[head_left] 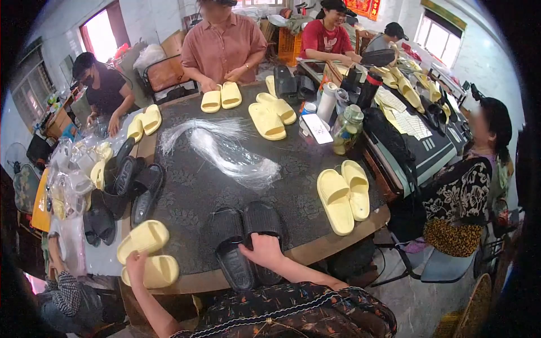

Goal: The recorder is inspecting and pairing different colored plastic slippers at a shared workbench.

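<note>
At the table's near left, my left hand (135, 266) is closed at the edge of a pair of yellow slippers; the upper slipper (145, 236) lies over the table edge and the lower slipper (160, 272) sits just below it. My right hand (264, 250) grips the right slipper (262, 217) of a black pair, its fingers partly hidden at the strap opening. Its thumb reaches toward the left black slipper (228, 225), which lies alongside with the toe pointing away from me.
A bundle of clear plastic strands (225, 152) lies mid-table. Yellow slippers (345, 197) stand at the right, near a glass jar (348, 127), a white bottle (327, 101) and a phone (318, 128). Black slippers (147, 194) and bagged pairs (70, 183) fill the left side. Several people sit or stand around.
</note>
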The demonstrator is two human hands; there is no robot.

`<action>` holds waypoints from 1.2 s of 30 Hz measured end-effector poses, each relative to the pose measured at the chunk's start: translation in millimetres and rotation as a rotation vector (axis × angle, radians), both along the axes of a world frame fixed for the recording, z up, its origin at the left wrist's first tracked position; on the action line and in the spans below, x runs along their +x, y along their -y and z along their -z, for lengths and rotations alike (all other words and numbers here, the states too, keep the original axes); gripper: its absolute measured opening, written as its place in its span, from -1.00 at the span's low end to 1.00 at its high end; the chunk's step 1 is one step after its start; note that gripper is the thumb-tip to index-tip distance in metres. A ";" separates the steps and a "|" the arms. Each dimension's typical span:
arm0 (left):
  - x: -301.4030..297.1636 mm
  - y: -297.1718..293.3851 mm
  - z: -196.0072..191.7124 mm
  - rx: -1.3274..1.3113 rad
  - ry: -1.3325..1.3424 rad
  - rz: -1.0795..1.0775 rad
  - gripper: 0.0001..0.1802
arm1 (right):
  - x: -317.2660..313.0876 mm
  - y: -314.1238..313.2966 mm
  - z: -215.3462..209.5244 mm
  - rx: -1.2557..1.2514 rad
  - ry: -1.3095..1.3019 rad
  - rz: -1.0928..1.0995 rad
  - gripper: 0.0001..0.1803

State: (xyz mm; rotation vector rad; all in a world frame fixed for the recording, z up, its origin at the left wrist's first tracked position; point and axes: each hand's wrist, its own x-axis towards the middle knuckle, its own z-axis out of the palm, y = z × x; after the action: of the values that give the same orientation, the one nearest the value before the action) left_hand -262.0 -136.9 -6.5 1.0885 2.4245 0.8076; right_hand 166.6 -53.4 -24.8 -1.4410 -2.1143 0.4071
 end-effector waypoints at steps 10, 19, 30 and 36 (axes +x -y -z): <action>123.1 1.2 -44.6 -0.082 0.589 0.467 -0.55 | 24.5 -10.3 -8.0 -0.158 0.031 0.068 -0.48; 134.6 -12.5 -56.6 0.030 -0.282 0.824 -0.73 | 52.5 -6.7 -10.7 -0.208 0.014 0.066 -0.49; 180.3 -40.2 -30.6 0.218 -0.210 0.713 -0.87 | 155.4 -45.2 -64.8 0.178 0.132 0.521 -0.64; 234.0 -59.6 -29.7 0.248 0.030 0.328 -0.76 | 225.6 -78.8 -74.4 0.183 0.261 0.783 -0.69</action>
State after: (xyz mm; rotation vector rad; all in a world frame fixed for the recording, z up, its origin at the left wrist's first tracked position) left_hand -27.9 -77.3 23.3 1.5041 2.0797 1.0181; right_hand 392.2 25.3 49.7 -2.1239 -1.5233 -0.2798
